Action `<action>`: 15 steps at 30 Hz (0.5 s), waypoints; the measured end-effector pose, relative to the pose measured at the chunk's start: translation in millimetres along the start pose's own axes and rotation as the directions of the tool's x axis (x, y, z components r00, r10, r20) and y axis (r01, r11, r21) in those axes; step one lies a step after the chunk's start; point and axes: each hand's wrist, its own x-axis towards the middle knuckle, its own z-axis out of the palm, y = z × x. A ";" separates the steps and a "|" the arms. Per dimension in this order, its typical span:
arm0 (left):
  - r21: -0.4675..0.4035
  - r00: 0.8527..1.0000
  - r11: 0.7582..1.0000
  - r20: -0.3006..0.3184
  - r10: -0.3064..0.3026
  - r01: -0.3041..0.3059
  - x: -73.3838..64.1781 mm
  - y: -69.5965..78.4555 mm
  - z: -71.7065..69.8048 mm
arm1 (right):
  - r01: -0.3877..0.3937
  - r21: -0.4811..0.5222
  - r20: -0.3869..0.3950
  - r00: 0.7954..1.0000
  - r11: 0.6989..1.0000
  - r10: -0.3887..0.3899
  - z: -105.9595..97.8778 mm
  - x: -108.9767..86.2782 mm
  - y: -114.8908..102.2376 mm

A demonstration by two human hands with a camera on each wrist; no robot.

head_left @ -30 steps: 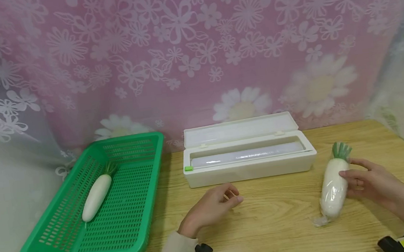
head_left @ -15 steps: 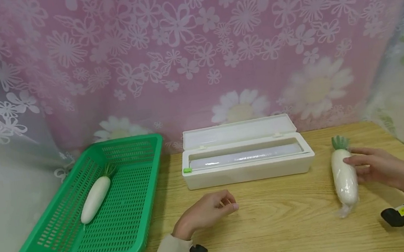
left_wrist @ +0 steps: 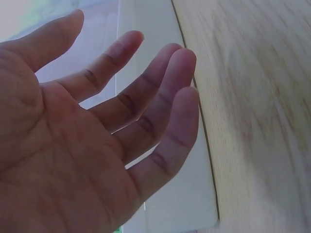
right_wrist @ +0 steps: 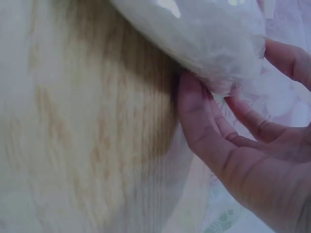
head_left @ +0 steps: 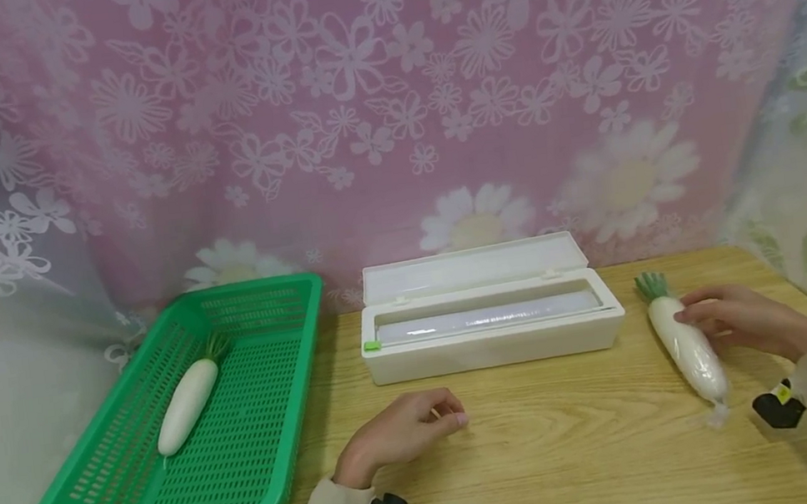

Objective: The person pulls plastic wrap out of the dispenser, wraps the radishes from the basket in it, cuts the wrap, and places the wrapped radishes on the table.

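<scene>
At the right of the head view lies a white radish [head_left: 687,347] wrapped in clear film, its cut green top pointing away and its twisted film end towards the person. My right hand [head_left: 748,319] grips it from the right side, close over the table. In the right wrist view, thumb and fingers sit on both sides of the wrapped radish [right_wrist: 209,43]. My left hand [head_left: 402,429] hovers in front of the white cling film box [head_left: 494,350], holding nothing. The left wrist view shows this hand [left_wrist: 97,126] with relaxed, spread fingers.
The box's lid [head_left: 474,268] stands raised, with a film roll [head_left: 487,317] inside and a green slider [head_left: 372,346] at its left end. On the left, a green basket [head_left: 289,426] holds an unwrapped white radish [head_left: 188,406]. A flowered curtain [head_left: 387,119] hangs behind the wooden table [head_left: 549,453].
The wrapped radish has turned in my right hand: its film end swung from left to right, its green top to the left. My left hand has shifted slightly left and nearer.
</scene>
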 end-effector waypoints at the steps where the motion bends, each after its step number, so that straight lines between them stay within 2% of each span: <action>1: -0.001 1.000 1.000 -0.001 -0.004 0.004 -0.4 -0.1 -0.4 | 0.007 -0.003 0.001 1.000 1.000 -0.007 0.5 0.9 -0.2; 8: -0.001 1.000 1.000 0.004 -0.012 0.012 -1.8 0.1 -2.1 | 0.023 -0.048 -0.001 1.000 0.999 -0.023 1.9 4.3 -0.8; 15: 0.070 0.998 0.997 -0.054 -0.011 0.015 -3.6 3.2 -8.3 | 0.024 -0.062 -0.039 0.999 0.998 -0.027 4.1 1.3 -4.7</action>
